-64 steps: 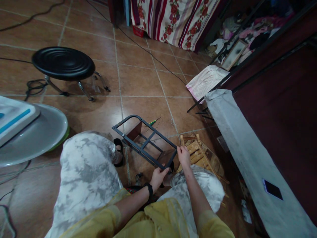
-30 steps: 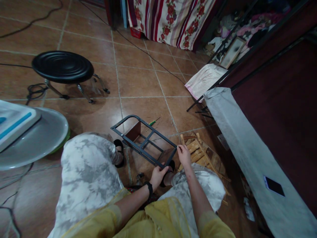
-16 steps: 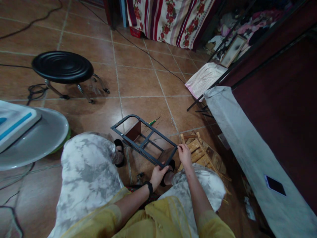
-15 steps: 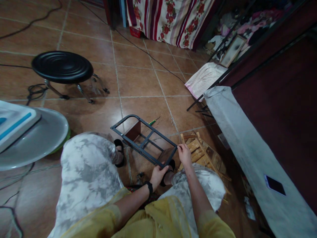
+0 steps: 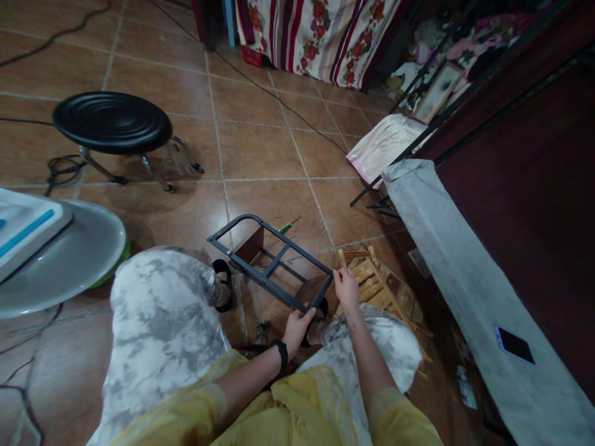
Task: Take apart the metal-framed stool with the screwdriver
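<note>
A dark metal frame [image 5: 275,262] with brown panels [image 5: 250,245] at two places stands tilted between my feet. My left hand [image 5: 297,328], a black band on its wrist, grips the frame's near corner. At the right-hand corner, my right hand [image 5: 345,287] has its fingers closed on the same end bar. Just beyond the frame, a green-handled screwdriver [image 5: 285,228] lies on the tiles, and several small thin metal pieces [image 5: 322,224] are scattered beside it. Parts of my fingers are hidden against the metal.
A bamboo stool or rack [image 5: 369,279] lies by my right knee. On the left stand a black round stool [image 5: 113,122] and a grey tray [image 5: 97,260] bearing a white-and-blue object. A phone [image 5: 514,344] rests on the grey cloth-covered bench [image 5: 465,266] at right. Cables cross the tiled floor.
The view has shifted very slightly. Both hands keep their hold on the metal frame, which stays where it was.
</note>
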Available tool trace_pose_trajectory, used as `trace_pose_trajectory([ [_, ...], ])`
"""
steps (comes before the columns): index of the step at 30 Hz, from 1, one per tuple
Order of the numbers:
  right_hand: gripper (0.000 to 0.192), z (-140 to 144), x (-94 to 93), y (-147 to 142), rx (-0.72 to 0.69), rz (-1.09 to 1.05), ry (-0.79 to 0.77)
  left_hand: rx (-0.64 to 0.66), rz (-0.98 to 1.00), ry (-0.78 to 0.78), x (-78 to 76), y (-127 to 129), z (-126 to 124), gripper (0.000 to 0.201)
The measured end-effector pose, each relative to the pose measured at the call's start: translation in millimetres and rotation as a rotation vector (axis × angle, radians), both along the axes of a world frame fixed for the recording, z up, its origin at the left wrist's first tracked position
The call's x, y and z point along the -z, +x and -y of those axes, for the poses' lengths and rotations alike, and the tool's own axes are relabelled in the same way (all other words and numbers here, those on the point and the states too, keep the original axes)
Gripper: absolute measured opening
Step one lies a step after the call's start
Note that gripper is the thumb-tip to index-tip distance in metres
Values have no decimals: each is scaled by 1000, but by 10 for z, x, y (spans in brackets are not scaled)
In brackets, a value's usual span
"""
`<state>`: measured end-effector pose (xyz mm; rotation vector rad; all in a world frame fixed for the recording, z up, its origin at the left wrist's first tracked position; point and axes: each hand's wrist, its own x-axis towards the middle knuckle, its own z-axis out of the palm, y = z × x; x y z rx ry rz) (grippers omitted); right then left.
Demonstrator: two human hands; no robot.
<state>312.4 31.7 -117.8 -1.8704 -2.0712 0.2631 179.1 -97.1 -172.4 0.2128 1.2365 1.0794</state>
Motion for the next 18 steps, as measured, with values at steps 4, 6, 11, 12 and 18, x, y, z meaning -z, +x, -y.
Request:
trace_pose_trajectory([
  [4, 35, -4, 17, 4, -19, -7, 10, 54, -56, 79, 34, -7, 10, 48],
  [6, 37, -12, 28, 9, -18, 1, 13, 71, -93, 103, 48, -5, 15, 46],
  [11, 43, -37, 71, 7, -34, 41, 24, 59, -136, 113, 21, -2, 0, 45],
  [12, 45, -41, 79, 3, -35, 45, 23, 60, -137, 112, 3, -7, -6, 45],
  [18, 49, -43, 84, -27, 3, -20, 7, 53, -164, 118, -17, -27, -24, 45],
])
